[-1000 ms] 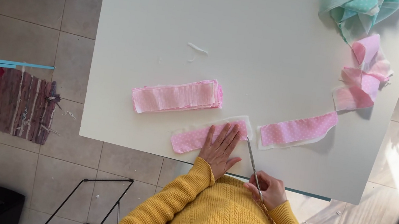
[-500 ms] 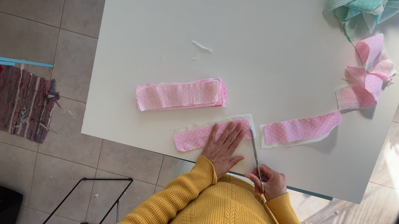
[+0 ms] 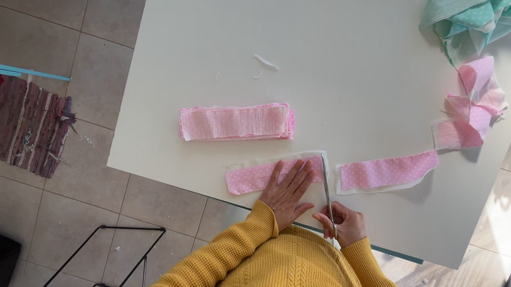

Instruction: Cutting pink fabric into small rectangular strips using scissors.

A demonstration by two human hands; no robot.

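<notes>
Two hands work one pink dotted strip (image 3: 250,176): left hand (image 3: 288,189), fingers spread, pins it flat while right hand (image 3: 341,222), fingers clamped on scissors (image 3: 327,189), cuts beside it.

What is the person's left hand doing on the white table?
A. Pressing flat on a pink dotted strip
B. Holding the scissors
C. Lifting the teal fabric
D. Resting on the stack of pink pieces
A: the left hand lies palm-down on the pink dotted strip, while the right hand holds the scissors at the strip's end.
</notes>
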